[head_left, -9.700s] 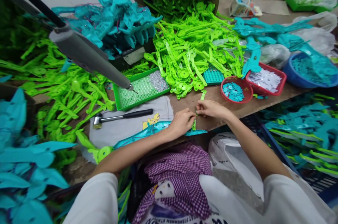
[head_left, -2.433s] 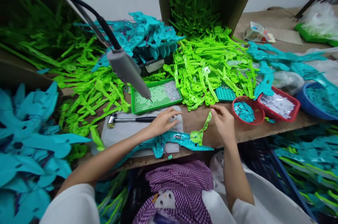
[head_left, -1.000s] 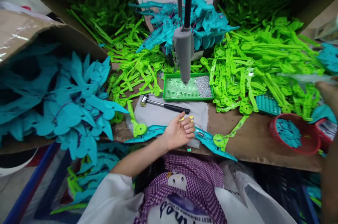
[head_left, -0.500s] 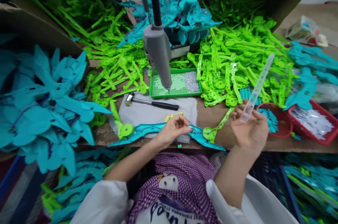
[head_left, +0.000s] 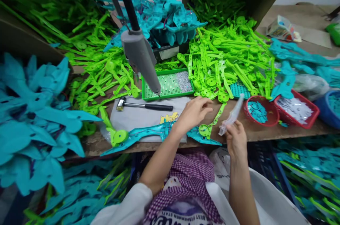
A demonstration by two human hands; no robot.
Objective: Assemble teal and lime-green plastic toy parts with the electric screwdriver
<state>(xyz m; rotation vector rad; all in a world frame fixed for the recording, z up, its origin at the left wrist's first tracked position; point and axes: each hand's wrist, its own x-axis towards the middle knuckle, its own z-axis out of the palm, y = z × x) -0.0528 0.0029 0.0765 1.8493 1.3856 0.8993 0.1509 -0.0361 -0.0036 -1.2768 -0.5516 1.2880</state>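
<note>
Right beyond the right end of the turquoise frame (head_left: 147,133), which lies along the bench's near edge, a clear plastic strip (head_left: 233,116) sits tilted between the thumb and fingers of the right hand (head_left: 237,137). The left hand (head_left: 196,112) reaches over the frame's right half, fingers loosely spread; whether anything is tucked beneath them I cannot tell. A lime lever (head_left: 204,130) sits on the frame's right end, another lime piece (head_left: 119,136) at its left end. Behind the frame, a hammer (head_left: 159,107) lies on a pale cloth (head_left: 132,120); farther behind is a green tray (head_left: 143,92), a grey powered driver (head_left: 142,60) hanging over it. A round red basket (head_left: 273,113) stands well right of the frame.
</note>
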